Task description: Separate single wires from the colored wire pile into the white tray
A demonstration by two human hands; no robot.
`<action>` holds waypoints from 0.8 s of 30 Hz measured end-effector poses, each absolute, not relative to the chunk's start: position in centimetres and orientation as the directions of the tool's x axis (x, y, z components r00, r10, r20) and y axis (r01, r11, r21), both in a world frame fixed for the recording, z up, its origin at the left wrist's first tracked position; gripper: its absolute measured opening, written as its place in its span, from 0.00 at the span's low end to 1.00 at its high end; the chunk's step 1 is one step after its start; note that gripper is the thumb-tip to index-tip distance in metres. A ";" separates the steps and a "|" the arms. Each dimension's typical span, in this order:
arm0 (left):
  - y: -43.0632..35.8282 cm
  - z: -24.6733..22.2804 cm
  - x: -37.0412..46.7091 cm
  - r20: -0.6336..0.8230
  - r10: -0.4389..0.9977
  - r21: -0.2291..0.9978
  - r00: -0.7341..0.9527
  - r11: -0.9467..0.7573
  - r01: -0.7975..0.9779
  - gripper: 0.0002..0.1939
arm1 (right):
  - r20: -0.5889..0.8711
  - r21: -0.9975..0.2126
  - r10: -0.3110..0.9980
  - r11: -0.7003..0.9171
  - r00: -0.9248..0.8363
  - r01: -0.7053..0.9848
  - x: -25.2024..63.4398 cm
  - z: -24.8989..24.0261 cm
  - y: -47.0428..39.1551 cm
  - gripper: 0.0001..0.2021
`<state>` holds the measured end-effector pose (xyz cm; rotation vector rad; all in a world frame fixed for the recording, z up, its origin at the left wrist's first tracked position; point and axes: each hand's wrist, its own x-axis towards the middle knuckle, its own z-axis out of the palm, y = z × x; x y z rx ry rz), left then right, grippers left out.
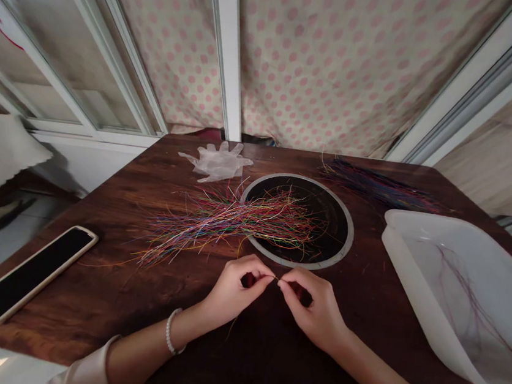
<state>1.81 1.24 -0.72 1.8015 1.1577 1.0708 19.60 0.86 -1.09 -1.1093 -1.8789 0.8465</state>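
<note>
Both hands meet above the near middle of the dark wooden table. My left hand [238, 285], with a beaded bracelet at its wrist, pinches a thin yellowish wire [232, 327] between thumb and fingertips; a length of it hangs below. Close beside it, my right hand [310, 303] is pinched at the same wire, fingertips nearly touching those of the left. Just beyond the hands lies a loose bundle of multicoloured thin wires [215, 221], its right part resting on a round black disc with a pale rim [349, 227].
A white plastic tub [412, 284] holding a few thin wires stands at right. Behind it lies a darker wire bundle [377, 184]. A clear plastic glove [217, 162] is at the back. A phone [28, 277] rests at left. Curtained window frames rise behind the table [111, 200].
</note>
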 end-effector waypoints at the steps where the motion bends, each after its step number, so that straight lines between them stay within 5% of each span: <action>1: 1.2 -0.7 1.8 0.280 0.926 0.869 0.253 -0.356 0.344 0.05 | 0.212 -0.883 0.927 0.317 -0.310 0.345 19.6 -1.0 1.0 0.08; 5: 1.1 -0.7 1.8 0.308 0.912 0.859 0.272 -0.389 0.334 0.05 | -0.079 -0.996 0.917 -0.055 -0.391 0.072 19.6 -0.6 1.5 0.12; 11: 1.1 -0.6 1.7 0.313 0.905 0.888 0.288 -0.386 0.249 0.05 | -0.271 -0.895 0.826 -0.405 -0.494 -0.186 19.6 -0.7 1.6 0.11; 24: 1.1 -0.4 1.8 0.243 0.927 0.928 0.287 -0.308 0.211 0.06 | -0.246 -0.829 0.797 -0.468 -0.551 -0.306 19.6 -1.3 1.7 0.15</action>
